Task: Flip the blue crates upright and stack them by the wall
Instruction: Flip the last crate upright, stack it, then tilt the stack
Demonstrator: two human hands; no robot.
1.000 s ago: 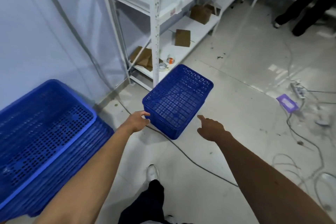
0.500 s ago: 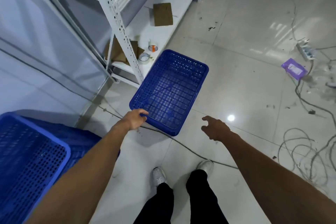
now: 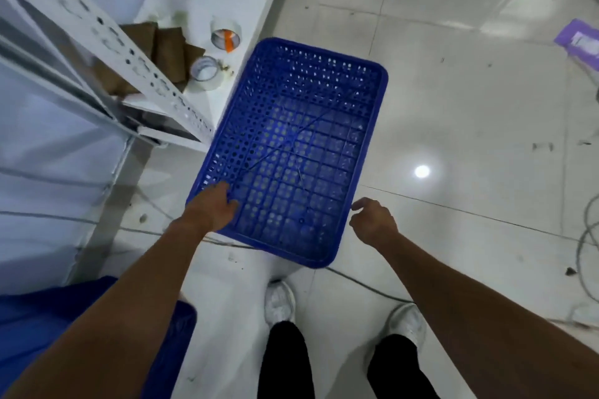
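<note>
Head view, looking down. Left fingers were curled over the rim of the blue crate at its near-left corner, tips inside the basket; the left hand gripped that corner. Right fingers were loosely curled and held nothing; the right hand hovered just beside the crate's right long rim, contact not discernible. Both forearms were bare and reached forward.

The crate sat open side up, with its perforated walls and grid bottom visible from above and its long axis running away from the person. Could not tell whether it rested on the tiled floor or was lifted slightly. Its far-left side lay close to the white shelving rack.

On the rack's lowest shelf: a tape roll with an orange strip, a clear tape roll and cardboard pieces.

A thin cable crossed the floor under the crate's near end. Another blue crate, blurred, sat by the left forearm. A purple packet lay near the floor's far-right edge. White shoes stood nearest the person.
</note>
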